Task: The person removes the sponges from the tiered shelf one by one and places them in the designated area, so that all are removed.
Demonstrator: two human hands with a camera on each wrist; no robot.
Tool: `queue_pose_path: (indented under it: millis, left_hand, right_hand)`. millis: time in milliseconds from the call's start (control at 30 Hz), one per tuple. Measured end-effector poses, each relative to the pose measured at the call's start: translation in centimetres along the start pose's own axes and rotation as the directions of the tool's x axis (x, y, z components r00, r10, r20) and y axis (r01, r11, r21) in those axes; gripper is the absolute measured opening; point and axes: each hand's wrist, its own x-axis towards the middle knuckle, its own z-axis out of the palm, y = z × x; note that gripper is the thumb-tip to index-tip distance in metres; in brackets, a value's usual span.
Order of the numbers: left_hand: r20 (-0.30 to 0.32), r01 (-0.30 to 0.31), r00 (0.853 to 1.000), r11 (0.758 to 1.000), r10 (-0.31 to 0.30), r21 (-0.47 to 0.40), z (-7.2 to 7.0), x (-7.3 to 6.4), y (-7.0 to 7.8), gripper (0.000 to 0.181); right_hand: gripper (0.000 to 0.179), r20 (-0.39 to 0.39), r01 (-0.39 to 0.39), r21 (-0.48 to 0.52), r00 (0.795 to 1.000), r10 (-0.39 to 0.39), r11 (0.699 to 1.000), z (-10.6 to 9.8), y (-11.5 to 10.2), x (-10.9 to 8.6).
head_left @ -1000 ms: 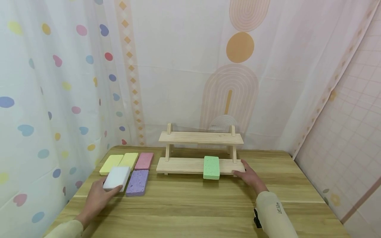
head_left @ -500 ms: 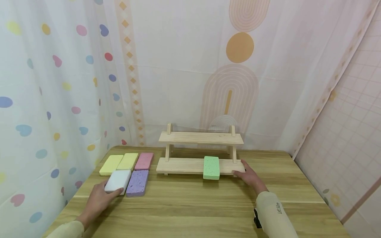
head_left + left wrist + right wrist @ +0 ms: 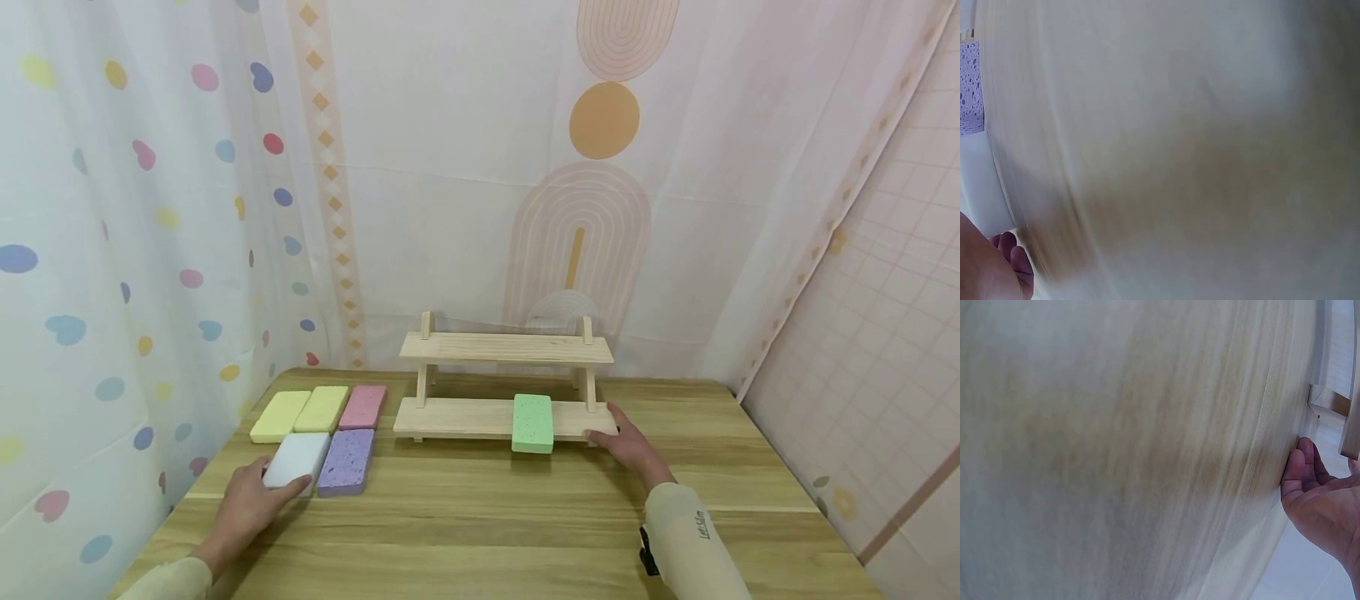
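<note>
My left hand [image 3: 251, 498] holds a white sponge block [image 3: 297, 458] between thumb and fingers, at the front left of a group of sponges. Right beside that block lies a purple sponge [image 3: 347, 462], also seen in the left wrist view. At the right, my right hand [image 3: 633, 446] grips the end of the lower board of a two-tier wooden shelf [image 3: 457, 417]; in the right wrist view its fingers [image 3: 1300, 459] curl below the board. A green sponge [image 3: 532, 423] lies on that lower board, its front overhanging the edge.
Behind the white block lie two yellow sponges [image 3: 281, 416] and a pink sponge [image 3: 363, 407]. The shelf's upper board [image 3: 506, 347] stands near the patterned curtain [image 3: 450, 208] at the back of the wooden table [image 3: 465, 533].
My left hand has lowered the white block slightly towards me, and it now sits level with the purple sponge. The right hand and shelf have stayed where they were.
</note>
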Motion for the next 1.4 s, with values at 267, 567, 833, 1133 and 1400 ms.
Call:
queue_pose_path:
  millis: [267, 567, 833, 1133, 1400]
  left_hand:
    - [0.016, 0.065, 0.998, 0.998, -0.066, 0.014, -0.6, 0.2, 0.6, 0.097]
    - [0.021, 0.105, 0.994, 0.994, -0.104, -0.024, -1.2, 0.5, 1.8, 0.105]
    - [0.027, 0.089, 0.996, 0.992, -0.087, -0.093, -1.1, 1.1, 2.8, 0.103]
    - [0.019, 0.065, 0.998, 0.987, -0.063, -0.145, -0.1, 1.7, 4.9, 0.097]
    - [0.022, 0.041, 0.999, 0.983, -0.037, -0.181, 0.9, 2.0, 6.9, 0.092]
  right_hand:
    - [0.090, -0.002, -0.002, -0.003, 1.000, 0.002, 1.000, 0.0, 0.1, 0.1]
    - [0.089, -0.002, 0.003, 0.002, 1.000, -0.003, 1.000, 0.1, 0.1, 0.1]
    - [0.093, -0.003, 0.005, 0.023, 1.000, -0.005, 1.000, 0.1, 0.3, 0.4]
    - [0.092, 0.000, 0.002, -0.003, 1.000, -0.002, 1.000, 0.0, 0.3, 0.2]
    - [0.091, 0.002, -0.004, -0.004, 1.000, 0.004, 1.000, 0.0, 0.2, 0.1]
